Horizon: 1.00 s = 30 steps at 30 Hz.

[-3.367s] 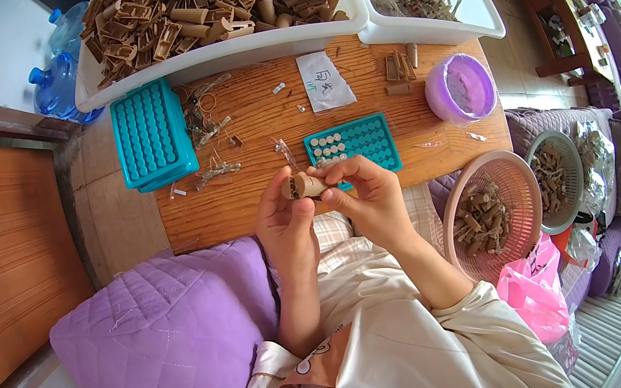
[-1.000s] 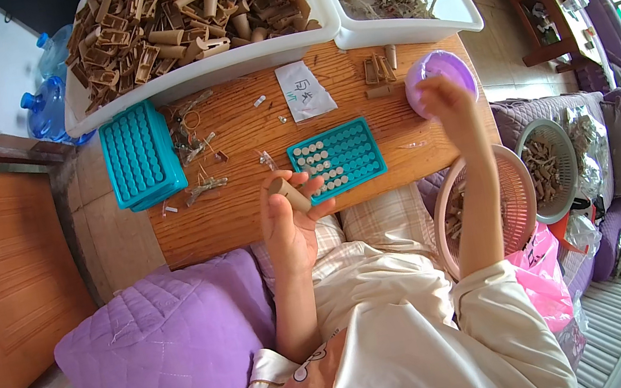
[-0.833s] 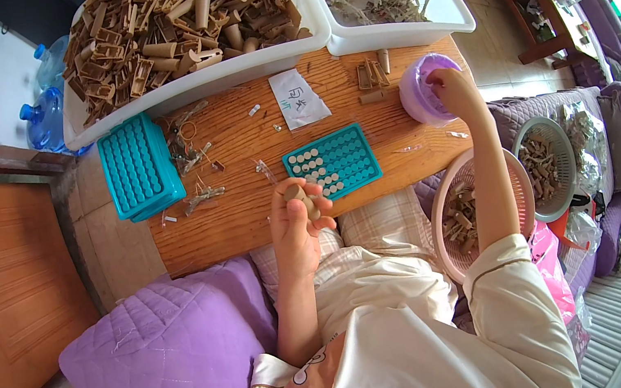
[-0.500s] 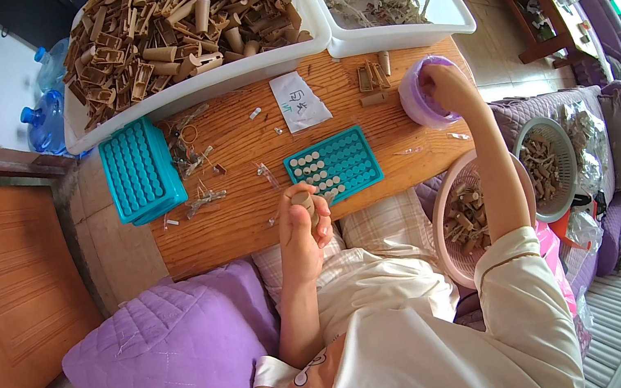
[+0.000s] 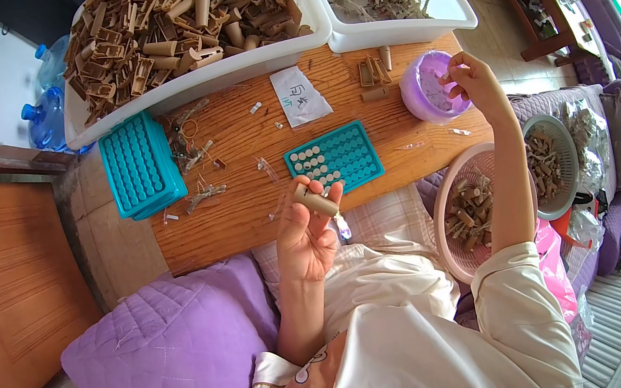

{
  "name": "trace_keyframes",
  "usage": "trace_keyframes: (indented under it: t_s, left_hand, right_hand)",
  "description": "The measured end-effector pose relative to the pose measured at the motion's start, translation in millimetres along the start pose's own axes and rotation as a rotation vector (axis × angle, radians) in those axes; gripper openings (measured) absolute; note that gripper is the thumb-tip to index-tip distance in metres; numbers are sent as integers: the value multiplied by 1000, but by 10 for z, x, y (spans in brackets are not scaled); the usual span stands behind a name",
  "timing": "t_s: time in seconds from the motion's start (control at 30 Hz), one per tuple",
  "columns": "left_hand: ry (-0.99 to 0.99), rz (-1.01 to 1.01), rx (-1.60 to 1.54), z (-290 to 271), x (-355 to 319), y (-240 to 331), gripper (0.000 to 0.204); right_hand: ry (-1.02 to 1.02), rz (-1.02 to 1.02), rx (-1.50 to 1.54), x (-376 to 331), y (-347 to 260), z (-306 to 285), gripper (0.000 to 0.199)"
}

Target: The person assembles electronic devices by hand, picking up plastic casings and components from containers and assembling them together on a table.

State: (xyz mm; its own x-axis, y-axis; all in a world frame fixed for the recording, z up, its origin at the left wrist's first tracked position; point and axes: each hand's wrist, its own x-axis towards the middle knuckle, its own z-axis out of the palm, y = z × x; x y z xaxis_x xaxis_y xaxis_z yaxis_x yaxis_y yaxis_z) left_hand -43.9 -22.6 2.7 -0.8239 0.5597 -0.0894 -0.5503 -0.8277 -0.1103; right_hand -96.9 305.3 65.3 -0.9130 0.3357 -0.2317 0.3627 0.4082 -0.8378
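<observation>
My left hand (image 5: 305,246) grips a tan plastic cylindrical casing (image 5: 317,200) between thumb and fingers, above my lap at the table's front edge. A small shiny pale piece (image 5: 344,226) shows just below its fingers; I cannot tell what it is. My right hand (image 5: 481,85) is over the right rim of a purple bowl (image 5: 417,102) of small pale pieces. Its thumb and forefinger come together in a pinch; anything between them is too small to make out. Beyond my left hand lies a teal tray (image 5: 353,155) of round holes, its left columns filled with pale round pieces.
White bins of tan casings (image 5: 195,81) and clear wired pieces (image 5: 382,33) stand at the back. Stacked teal trays (image 5: 141,161) sit at left, near loose wires (image 5: 202,192). A paper slip (image 5: 301,96) lies mid-table. Pink (image 5: 455,258) and grey (image 5: 573,191) baskets stand at right.
My right hand has lifted out of the purple bowl and moved slightly right. My left hand has turned the casing from upright to a slant, showing its side.
</observation>
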Motion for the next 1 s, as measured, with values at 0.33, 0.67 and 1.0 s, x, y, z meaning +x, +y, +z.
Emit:
trace_keyframes:
  t_s: [0.33, 0.67, 1.0]
  left_hand:
    - [214, -111, -73, 24, -70, -39, 39]
    - [250, -114, 194, 156, -59, -135, 42]
    - [141, -187, 222, 84, -64, -107, 42]
  right_hand:
    - [-231, -259, 447, -688, -467, 1003, 4]
    - [-371, -204, 455, -1055, -569, 1458, 4]
    - [-313, -312, 303, -1053, -583, 1384, 2]
